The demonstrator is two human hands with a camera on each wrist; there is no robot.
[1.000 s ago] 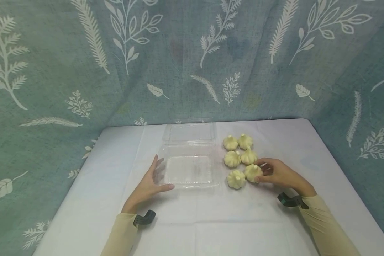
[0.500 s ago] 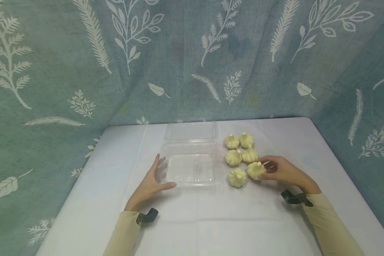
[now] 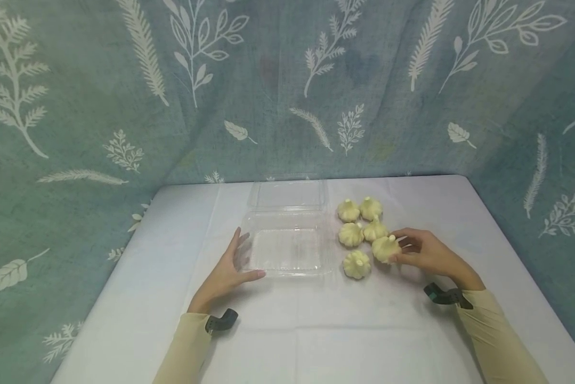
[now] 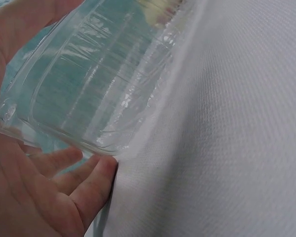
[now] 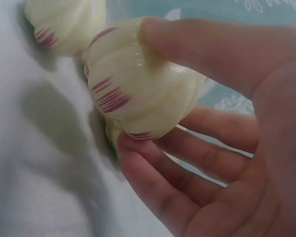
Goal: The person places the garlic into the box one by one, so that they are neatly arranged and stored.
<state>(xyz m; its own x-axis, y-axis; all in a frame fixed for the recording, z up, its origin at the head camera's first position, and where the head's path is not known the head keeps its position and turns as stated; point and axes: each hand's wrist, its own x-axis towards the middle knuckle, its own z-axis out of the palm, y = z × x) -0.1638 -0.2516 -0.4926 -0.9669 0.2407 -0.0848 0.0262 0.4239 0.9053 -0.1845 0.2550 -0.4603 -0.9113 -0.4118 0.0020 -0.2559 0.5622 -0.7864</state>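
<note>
In the head view my right hand (image 3: 426, 253) pinches a garlic bulb (image 3: 385, 249), thumb on the near side and fingers on the far side. The right wrist view shows this pale, glossy bulb (image 5: 143, 84) with purple streaks, held just off the white cloth with its shadow apart from it. My left hand (image 3: 226, 277) spreads its thumb and fingers about the near left corner of a clear plastic clamshell box (image 3: 287, 273). Fingertips touch the box wall (image 4: 89, 98) in the left wrist view. The box stands with its lid (image 3: 288, 195) folded back, nothing inside.
Several other garlic bulbs (image 3: 351, 234) stand in a loose group right of the box, the nearest one (image 3: 356, 264) just left of the held bulb. A white cloth (image 3: 345, 336) covers the table. Leaf-patterned curtain (image 3: 287, 106) hangs behind and at the sides.
The right hand has drawn its garlic bulb slightly up and right, away from the nearest bulb. My left hand keeps its place at the box. The head view has shifted a little.
</note>
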